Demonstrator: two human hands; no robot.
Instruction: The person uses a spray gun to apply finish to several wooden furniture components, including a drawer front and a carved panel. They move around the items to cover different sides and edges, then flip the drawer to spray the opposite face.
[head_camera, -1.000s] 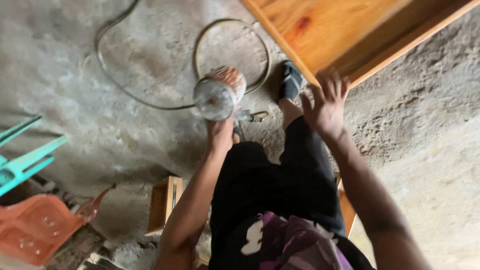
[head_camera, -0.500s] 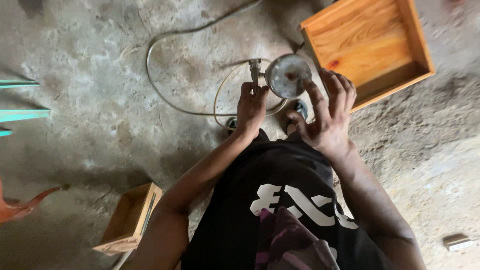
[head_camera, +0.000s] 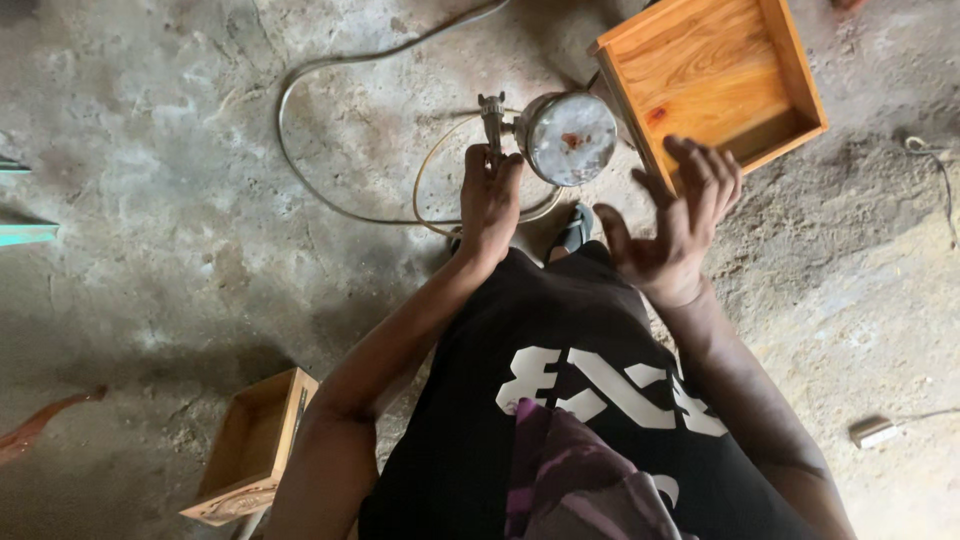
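Though near drawer (head_camera: 712, 78), right hand (head_camera: 678, 225) free

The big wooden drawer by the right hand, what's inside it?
The wooden drawer looks empty: only its bare bottom shows. The right hand hovers beside it, and the floor underneath is hidden.

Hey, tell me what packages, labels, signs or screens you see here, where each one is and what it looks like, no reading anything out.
No packages, signs or screens show.
Shirt print: large white shapes on the person's black shirt, centre bottom, the only printed marking.
Spray gun cup lid: round, silvery, red smear, no label; gun gripped by left hand.
Right hand: open, holding nothing, by the bare wooden drawer.
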